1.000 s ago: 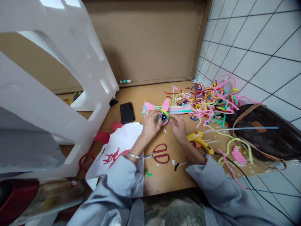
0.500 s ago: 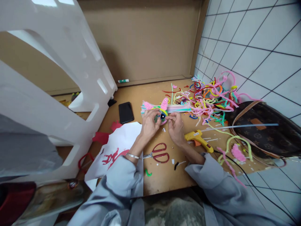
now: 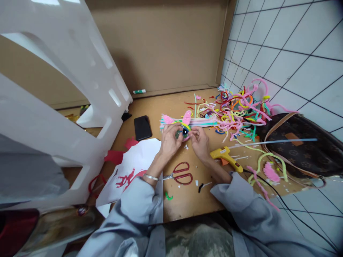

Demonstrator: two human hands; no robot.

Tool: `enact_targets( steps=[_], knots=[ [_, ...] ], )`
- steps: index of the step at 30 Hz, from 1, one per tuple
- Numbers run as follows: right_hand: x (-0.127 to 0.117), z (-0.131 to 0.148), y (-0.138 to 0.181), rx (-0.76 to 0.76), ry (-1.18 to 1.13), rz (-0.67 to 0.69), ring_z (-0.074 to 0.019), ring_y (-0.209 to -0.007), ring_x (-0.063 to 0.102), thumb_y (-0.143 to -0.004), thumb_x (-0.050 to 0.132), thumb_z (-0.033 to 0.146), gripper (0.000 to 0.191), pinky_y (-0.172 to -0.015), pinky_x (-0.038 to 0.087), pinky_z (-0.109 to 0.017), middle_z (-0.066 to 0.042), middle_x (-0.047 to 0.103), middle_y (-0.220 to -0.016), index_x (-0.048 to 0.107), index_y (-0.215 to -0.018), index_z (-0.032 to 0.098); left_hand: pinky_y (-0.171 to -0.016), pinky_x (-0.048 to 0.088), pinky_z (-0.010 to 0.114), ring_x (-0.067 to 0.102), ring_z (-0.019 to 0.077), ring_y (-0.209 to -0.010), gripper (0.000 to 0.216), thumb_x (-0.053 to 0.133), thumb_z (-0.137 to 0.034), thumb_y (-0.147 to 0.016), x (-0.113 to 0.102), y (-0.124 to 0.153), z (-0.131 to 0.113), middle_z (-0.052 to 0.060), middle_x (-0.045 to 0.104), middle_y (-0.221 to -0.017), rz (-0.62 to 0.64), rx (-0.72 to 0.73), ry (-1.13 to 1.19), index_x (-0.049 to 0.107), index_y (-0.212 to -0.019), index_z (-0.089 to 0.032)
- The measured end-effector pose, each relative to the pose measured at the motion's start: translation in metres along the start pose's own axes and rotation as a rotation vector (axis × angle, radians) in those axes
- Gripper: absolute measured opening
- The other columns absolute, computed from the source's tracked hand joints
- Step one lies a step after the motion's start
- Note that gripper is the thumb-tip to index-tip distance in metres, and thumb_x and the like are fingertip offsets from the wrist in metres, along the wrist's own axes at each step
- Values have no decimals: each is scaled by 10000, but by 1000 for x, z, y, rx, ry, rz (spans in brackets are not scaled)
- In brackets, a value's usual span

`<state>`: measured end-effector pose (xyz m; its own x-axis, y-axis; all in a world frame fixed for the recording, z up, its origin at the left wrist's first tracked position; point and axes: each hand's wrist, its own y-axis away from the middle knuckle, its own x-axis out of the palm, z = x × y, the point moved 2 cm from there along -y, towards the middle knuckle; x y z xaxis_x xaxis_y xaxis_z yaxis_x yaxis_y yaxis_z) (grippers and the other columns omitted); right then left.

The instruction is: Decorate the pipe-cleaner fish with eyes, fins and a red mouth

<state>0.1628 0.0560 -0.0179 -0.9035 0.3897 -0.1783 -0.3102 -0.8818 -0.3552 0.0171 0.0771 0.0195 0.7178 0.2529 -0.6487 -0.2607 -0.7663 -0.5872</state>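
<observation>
Between my hands is a small pipe-cleaner figure [image 3: 185, 124] with a yellow band, pink ears and a shiny dark round eye. My left hand [image 3: 170, 140] is closed around its left side, with fingers curled over the top. At the eye's right edge, my right hand [image 3: 199, 141] pinches with thumb and forefinger; whatever lies in the pinch is too small to name. Just behind the figure, a bundle of pastel pipe cleaners [image 3: 205, 122] lies flat. Red-handled scissors [image 3: 183, 173] rest on the table in front of my hands.
A yellow glue gun [image 3: 226, 157] with a long glue stick lies to the right, its cord trailing off. Tangled pipe cleaners [image 3: 241, 110] and a brown bag [image 3: 300, 146] sit by the tiled wall. At left are a black phone-like object [image 3: 143, 127], white paper [image 3: 143, 153] and a white plastic frame [image 3: 104, 89].
Both hands stay at the figure with almost the same grip. The whole view has shifted very slightly.
</observation>
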Motion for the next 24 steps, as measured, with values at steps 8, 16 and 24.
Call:
enact_targets(
  steps=[8,16,24],
  knots=[
    [1,6,-14,53,30,27,-204,-748,665,-742,542,219,117,-755,522,-338,-14,694,-771,588,-849,231,-995,458,459,609,276,-1116,145,587,-171,-818,0,0,0,88,718,-1199,6,-18,6,670,-933,-203],
    [3,2,-36,124,-28,190,-144,-612,544,-671,482,135,174,-654,432,-276,68,548,-629,523,-802,241,-994,460,468,615,283,-1125,170,572,-179,-794,-1,-1,-1,87,732,-1193,11,-29,18,683,-920,-202],
    [4,-4,-43,172,-147,265,-105,-512,475,-612,503,154,258,-550,355,-229,121,475,-558,487,-856,237,-995,471,480,628,284,-1110,165,575,-177,-781,-2,-2,-1,91,741,-1166,3,-29,22,688,-898,-209]
  ],
)
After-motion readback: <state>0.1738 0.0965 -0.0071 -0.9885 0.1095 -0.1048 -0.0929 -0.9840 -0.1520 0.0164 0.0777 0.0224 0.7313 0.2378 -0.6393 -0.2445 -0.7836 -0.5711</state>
